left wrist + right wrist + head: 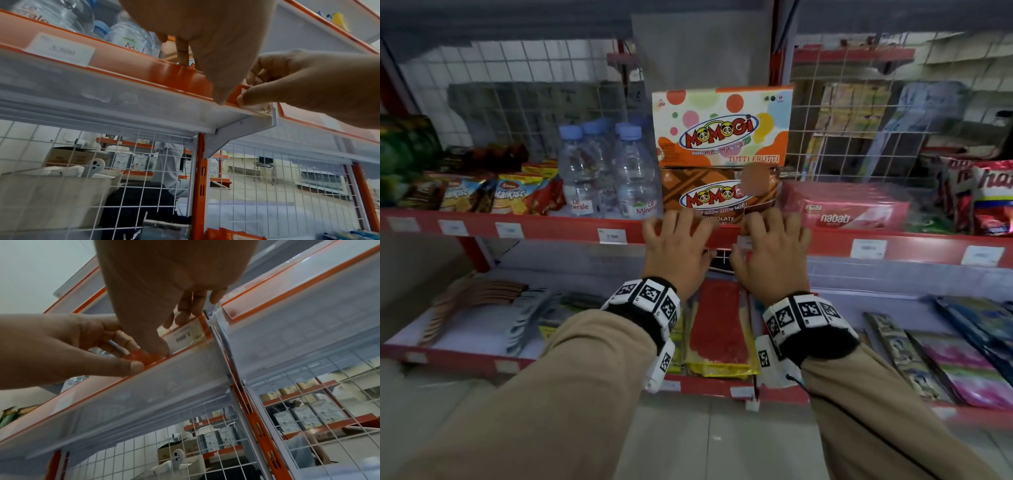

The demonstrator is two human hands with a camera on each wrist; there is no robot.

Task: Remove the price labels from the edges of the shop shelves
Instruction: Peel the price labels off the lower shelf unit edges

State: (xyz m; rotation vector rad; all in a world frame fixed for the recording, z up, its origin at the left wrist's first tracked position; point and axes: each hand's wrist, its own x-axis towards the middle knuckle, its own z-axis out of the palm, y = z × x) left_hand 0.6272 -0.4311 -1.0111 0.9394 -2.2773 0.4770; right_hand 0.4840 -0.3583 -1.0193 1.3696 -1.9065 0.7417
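Note:
A red shelf edge (551, 228) runs across the head view at chest height. A small white price label (744, 242) sits at its right end; in the right wrist view the label (186, 337) reads 1.000. My right hand (767, 240) pinches this label, thumb at its left end and fingers over its top. Just to the left, my left hand (678, 236) grips the shelf edge, fingers curled over the top and thumb under the lip. More price labels (612, 235) (868, 248) (982, 255) remain along the edges, one reading 3.500 (61, 49).
Two stacked Momogi boxes (722, 126) stand right behind my hands, water bottles (606, 171) to their left and a pink Nabati pack (842, 212) to the right. Flat snack packets (719, 329) lie on the lower shelf. Wire mesh (517, 85) backs the shelves.

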